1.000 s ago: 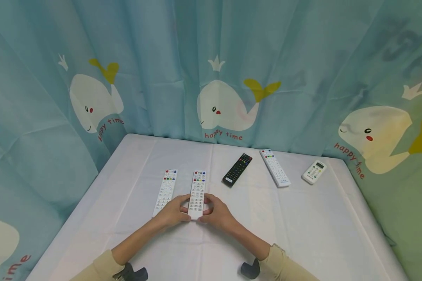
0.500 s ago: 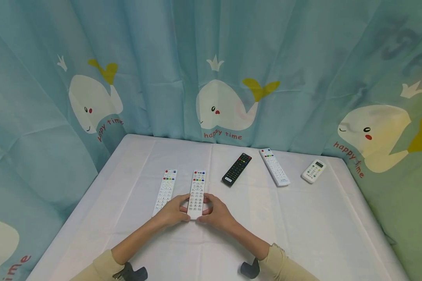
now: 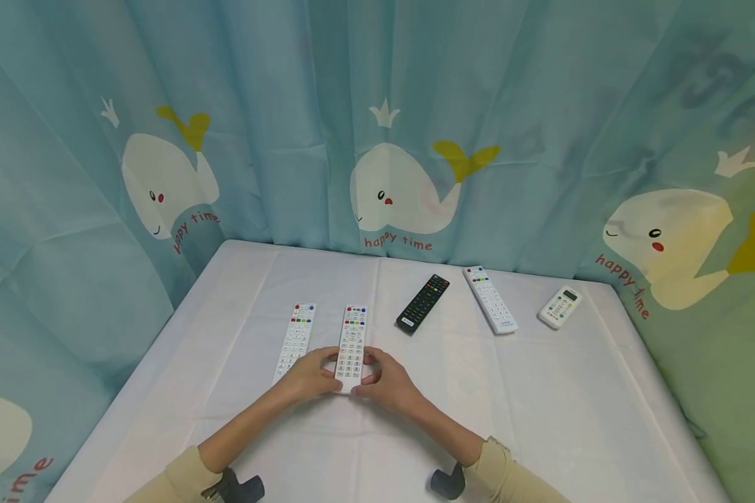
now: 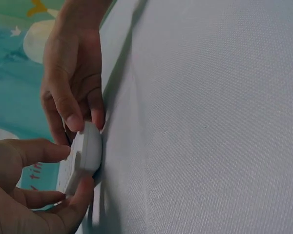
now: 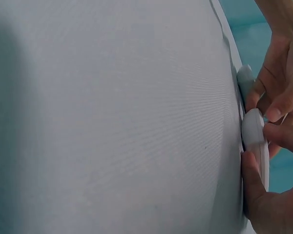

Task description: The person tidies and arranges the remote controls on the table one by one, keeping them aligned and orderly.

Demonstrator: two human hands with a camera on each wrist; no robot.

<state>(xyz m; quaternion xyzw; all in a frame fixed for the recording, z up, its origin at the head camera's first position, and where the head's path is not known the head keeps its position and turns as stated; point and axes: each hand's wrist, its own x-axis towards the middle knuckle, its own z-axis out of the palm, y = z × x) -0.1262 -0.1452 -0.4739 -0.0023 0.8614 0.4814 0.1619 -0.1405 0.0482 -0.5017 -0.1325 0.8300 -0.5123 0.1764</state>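
Midway between both hands lies a white remote control [image 3: 352,342] with coloured buttons along its top, its near end towards me. My left hand [image 3: 310,377] grips its left side, thumb at the near corner. From the right, my right hand [image 3: 391,381] holds the opposite edge with thumb and fingers. In the left wrist view the remote's thick white end [image 4: 90,148] shows close to the cloth, between the fingertips of both hands. The right wrist view shows the same end [image 5: 253,127]. Another white remote [image 3: 296,339] lies left of it, its lower part hidden behind my left hand.
Farther back on the white-covered table [image 3: 541,419] lie a black remote [image 3: 423,304], a longer white remote [image 3: 491,300] and a small white remote with a display [image 3: 561,307]. A blue-green curtain [image 3: 289,105] with whale prints hangs along the back and sides.
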